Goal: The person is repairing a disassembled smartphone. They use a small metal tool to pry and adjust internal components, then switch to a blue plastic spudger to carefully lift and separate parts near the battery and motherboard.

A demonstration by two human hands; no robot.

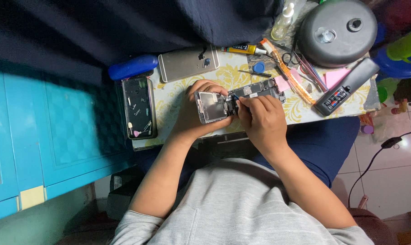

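Item: black phone screen panel (139,108), glossy, flat at the table's nine o'clock edge, small loose bits lying on it. Blue rounded handle (133,67) at its twelve o'clock. Gold phone back (188,63), smooth metal, near the far edge.

Item: left hand (197,109), fingers curled round the metal frame end of an opened phone (235,100); exposed boards and parts toward three o'clock. It sits mid-table, close to the near edge.

Item: right hand (260,120), pinched shut on a thin blue-tipped tool (237,98) touching the phone's inside.

Item: patterned yellow-white table cover (169,97); bare room only between screen panel and hands. Tweezers, scissors (289,56), glue tube (244,49), grey round lid (337,31) crowd two o'clock.
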